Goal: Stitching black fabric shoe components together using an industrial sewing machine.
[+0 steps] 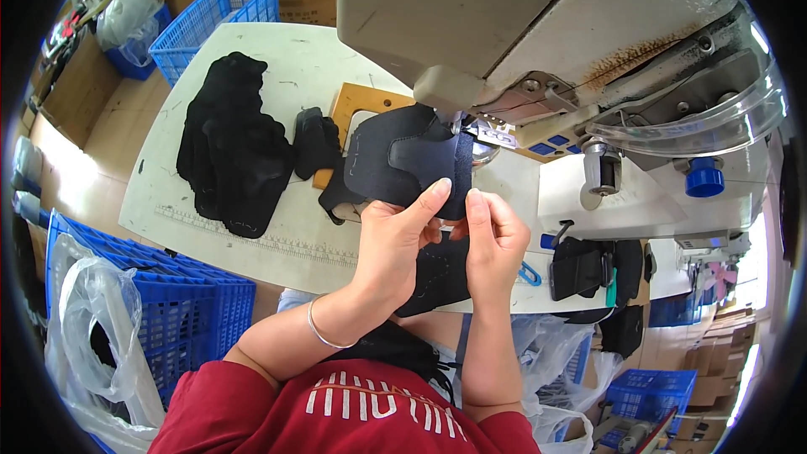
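My left hand (pixel 395 240) and my right hand (pixel 494 240) both pinch the near edge of a dark navy fabric piece (pixel 403 160), holding it up under the head of a grey sewing machine (pixel 538 25). The piece has a smaller patch on top and its far edge lies by the needle area. A silver bangle circles my left wrist. More black fabric (pixel 437 273) lies below my hands at the table's front edge.
A pile of black fabric pieces (pixel 231 151) and a smaller stack (pixel 315 143) lie on the white table (pixel 277 67), beside a wooden template (pixel 361 105). Blue crates (pixel 214 13) stand at the far left and near left (pixel 202 303). Black pieces (pixel 588 269) hang at the right.
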`<state>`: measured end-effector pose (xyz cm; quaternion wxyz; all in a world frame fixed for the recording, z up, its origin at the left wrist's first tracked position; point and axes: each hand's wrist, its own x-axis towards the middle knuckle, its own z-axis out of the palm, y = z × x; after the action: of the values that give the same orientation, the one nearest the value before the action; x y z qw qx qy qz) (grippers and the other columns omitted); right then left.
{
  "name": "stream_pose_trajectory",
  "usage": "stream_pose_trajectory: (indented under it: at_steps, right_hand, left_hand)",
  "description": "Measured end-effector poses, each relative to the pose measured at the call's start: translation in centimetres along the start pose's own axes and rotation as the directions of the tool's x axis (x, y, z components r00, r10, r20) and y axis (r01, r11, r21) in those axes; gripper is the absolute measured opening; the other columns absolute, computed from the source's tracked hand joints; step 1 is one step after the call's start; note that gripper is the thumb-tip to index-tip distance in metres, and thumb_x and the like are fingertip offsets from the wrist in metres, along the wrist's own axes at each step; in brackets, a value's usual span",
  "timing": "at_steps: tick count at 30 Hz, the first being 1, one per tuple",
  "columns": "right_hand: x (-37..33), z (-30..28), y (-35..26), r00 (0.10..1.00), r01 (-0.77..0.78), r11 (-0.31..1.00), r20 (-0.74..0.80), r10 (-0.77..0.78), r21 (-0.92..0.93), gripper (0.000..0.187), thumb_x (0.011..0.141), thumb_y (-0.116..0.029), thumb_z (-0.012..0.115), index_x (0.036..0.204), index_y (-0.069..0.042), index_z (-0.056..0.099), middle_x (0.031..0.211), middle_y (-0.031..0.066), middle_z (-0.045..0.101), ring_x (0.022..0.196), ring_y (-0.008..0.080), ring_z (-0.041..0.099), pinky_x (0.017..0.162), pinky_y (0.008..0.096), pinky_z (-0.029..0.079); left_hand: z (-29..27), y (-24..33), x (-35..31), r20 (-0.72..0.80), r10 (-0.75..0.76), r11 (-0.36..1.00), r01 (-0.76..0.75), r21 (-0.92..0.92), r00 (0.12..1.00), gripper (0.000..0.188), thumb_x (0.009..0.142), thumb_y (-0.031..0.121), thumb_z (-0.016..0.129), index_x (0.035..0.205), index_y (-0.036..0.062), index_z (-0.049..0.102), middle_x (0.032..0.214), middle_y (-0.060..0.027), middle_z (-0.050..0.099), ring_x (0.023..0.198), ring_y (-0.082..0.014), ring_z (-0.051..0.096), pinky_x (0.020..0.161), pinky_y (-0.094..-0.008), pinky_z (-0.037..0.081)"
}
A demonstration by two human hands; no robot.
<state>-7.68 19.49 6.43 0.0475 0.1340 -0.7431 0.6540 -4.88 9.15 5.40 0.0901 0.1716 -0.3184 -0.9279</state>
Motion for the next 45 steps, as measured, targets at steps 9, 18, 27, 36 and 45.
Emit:
stream_pose_trajectory:
  at_steps: [9, 18, 27, 36, 45]
  right_hand:
    - [0.0, 0.2, -0.2, 0.998, -0.054, 0.994, 0.046, 0.049, 0.098, 0.016, 0.092, -0.013, 0.062, 0.090, 0.002, 0.066, 0.070, -0.0033, 0.058, 0.061, 0.0015, 0.050, 0.053, 0.0188, 0.039]
    - [0.3, 0.3, 0.3, 0.996, -0.079, 0.988, 0.058, 0.072, 0.131, 0.012, 0.089, -0.010, 0.063, 0.085, 0.001, 0.066, 0.069, -0.0004, 0.061, 0.057, 0.0054, 0.053, 0.053, 0.0195, 0.042]
    - [0.3, 0.2, -0.1, 0.994, -0.108, 0.977, 0.052, 0.100, 0.183, 0.010, 0.088, -0.010, 0.063, 0.084, -0.001, 0.065, 0.074, 0.0000, 0.062, 0.061, 0.0059, 0.055, 0.059, 0.0203, 0.046]
    - [1.4, -0.3, 0.0, 0.992, -0.118, 0.973, 0.066, 0.107, 0.201, 0.009, 0.087, -0.009, 0.063, 0.081, -0.002, 0.065, 0.073, 0.0001, 0.062, 0.061, 0.0054, 0.054, 0.059, 0.0206, 0.046]
    - [2.2, 0.2, 0.2, 0.994, -0.102, 0.965, 0.061, 0.089, 0.240, 0.009, 0.087, -0.006, 0.062, 0.081, -0.001, 0.064, 0.074, 0.0002, 0.062, 0.061, 0.0052, 0.054, 0.058, 0.0202, 0.045]
  left_hand:
    - [-0.3, 0.0, 0.0, -0.034, -0.065, 0.998, 0.066, 0.019, 0.997, 0.025, 0.082, 0.024, 0.075, 0.070, 0.0055, 0.064, 0.064, -0.0001, 0.058, 0.057, -0.0086, 0.053, 0.053, -0.0242, 0.043]
    - [-0.9, 0.5, -0.2, -0.026, 0.083, 0.995, -0.081, 0.064, 0.996, 0.015, 0.083, 0.019, 0.074, 0.079, 0.0050, 0.068, 0.072, -0.0004, 0.064, 0.060, -0.0073, 0.055, 0.051, -0.0224, 0.043]
    - [-0.4, 0.4, -0.6, 0.021, 0.122, 0.991, -0.123, 0.046, 0.992, 0.013, 0.084, 0.015, 0.072, 0.081, 0.0032, 0.067, 0.070, -0.0012, 0.063, 0.057, -0.0068, 0.055, 0.049, -0.0218, 0.043]
    - [0.4, 0.0, -0.4, -0.002, 0.162, 0.986, -0.162, 0.040, 0.987, 0.013, 0.084, 0.015, 0.072, 0.082, 0.0028, 0.067, 0.070, -0.0011, 0.062, 0.056, -0.0066, 0.054, 0.048, -0.0216, 0.043]
    - [0.6, 0.7, 0.7, -0.010, 0.180, 0.982, -0.179, 0.066, 0.984, 0.017, 0.085, 0.015, 0.071, 0.076, 0.0010, 0.067, 0.064, -0.0020, 0.061, 0.053, -0.0075, 0.053, 0.047, -0.0219, 0.041]
